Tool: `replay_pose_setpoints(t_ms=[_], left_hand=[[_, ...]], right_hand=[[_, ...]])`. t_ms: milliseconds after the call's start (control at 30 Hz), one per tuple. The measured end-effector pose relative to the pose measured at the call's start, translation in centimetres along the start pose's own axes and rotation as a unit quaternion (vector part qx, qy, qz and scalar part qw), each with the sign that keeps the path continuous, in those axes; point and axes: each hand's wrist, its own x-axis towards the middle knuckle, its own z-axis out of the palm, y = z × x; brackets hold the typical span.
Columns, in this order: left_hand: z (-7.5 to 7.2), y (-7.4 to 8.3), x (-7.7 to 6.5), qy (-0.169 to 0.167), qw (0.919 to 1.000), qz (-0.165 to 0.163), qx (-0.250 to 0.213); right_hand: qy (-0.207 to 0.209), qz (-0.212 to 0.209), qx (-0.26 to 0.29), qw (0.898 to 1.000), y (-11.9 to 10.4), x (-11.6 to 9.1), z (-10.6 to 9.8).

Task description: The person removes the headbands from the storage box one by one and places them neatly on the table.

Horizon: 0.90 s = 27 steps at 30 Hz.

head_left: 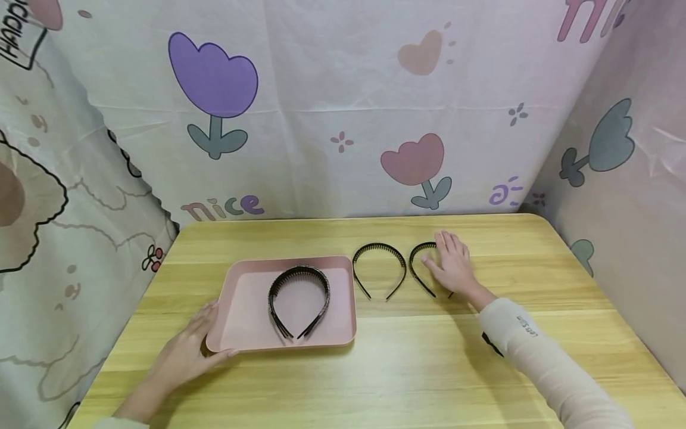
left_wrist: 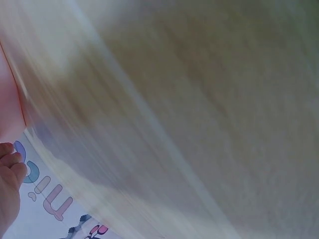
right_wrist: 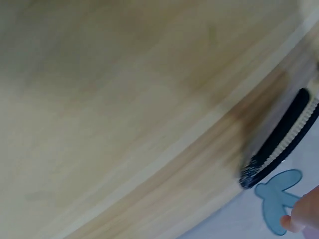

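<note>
A pink tray (head_left: 241,310) lies left of centre on the table. Stacked black headbands (head_left: 299,271), one with a speckled outer edge, lie inside it. My left hand (head_left: 184,348) rests against the tray's near left corner, thumb along the front rim and fingers by the left side. To the right of the tray lies a black toothed headband (head_left: 379,246). Beside that is another black headband (head_left: 414,262), partly covered by my right hand (head_left: 454,265), whose fingers are extended with the thumb apart. The right wrist view shows part of a black headband (right_wrist: 284,124) near the fingers.
The light wooden table (head_left: 402,381) has a rounded far right corner. A printed cloth (head_left: 321,71) hangs behind it and along both sides. A small dark object (head_left: 492,344) shows beside the right sleeve.
</note>
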Motion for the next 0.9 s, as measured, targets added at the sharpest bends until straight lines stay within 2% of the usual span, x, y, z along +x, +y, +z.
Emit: replay_pose_setpoints(t_ms=[433,900], left_hand=[[-0.4,0.2,0.1,-0.020,0.9997,-0.014,-0.001],[-0.3,0.2,0.1,-0.018,0.9997,-0.013,0.000]], right_hand=[[-0.042,-0.044,0.012,0.998,-3.8,0.4,0.3],[-0.046,-0.102,-0.013,0.994,-6.9,0.7,1.7]])
